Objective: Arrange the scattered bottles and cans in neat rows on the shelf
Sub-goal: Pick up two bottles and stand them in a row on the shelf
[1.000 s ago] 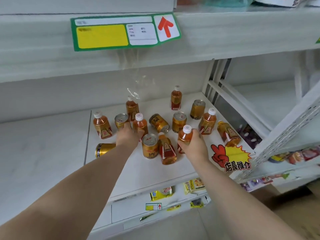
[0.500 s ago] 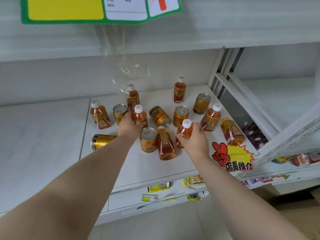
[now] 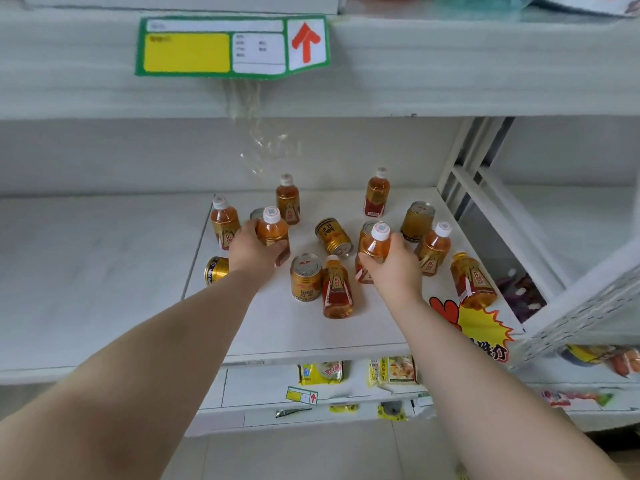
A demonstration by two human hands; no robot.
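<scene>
Several amber tea bottles with white caps and gold cans lie scattered on the white shelf (image 3: 311,334). My left hand (image 3: 251,249) grips one upright bottle (image 3: 272,229). My right hand (image 3: 394,268) grips another upright bottle (image 3: 377,242). Between my hands an upright can (image 3: 305,277) stands beside a bottle lying on its side (image 3: 336,292). A tipped can (image 3: 333,237) lies behind them. Upright bottles stand at the back (image 3: 287,199) (image 3: 376,192), at the left (image 3: 224,221) and at the right (image 3: 433,249). A can lies on its side at the left (image 3: 216,270).
A bottle lies tilted at the right front (image 3: 472,280) by a red-and-yellow promo sticker (image 3: 481,329). An upright can (image 3: 418,220) stands near the white shelf frame (image 3: 460,174). A green price tag (image 3: 232,46) hangs on the upper shelf. Snack packs (image 3: 322,373) sit below.
Both hands have lifted their bottles slightly and keep hold of them. The camera has tilted up, so the price tag is in view again.
</scene>
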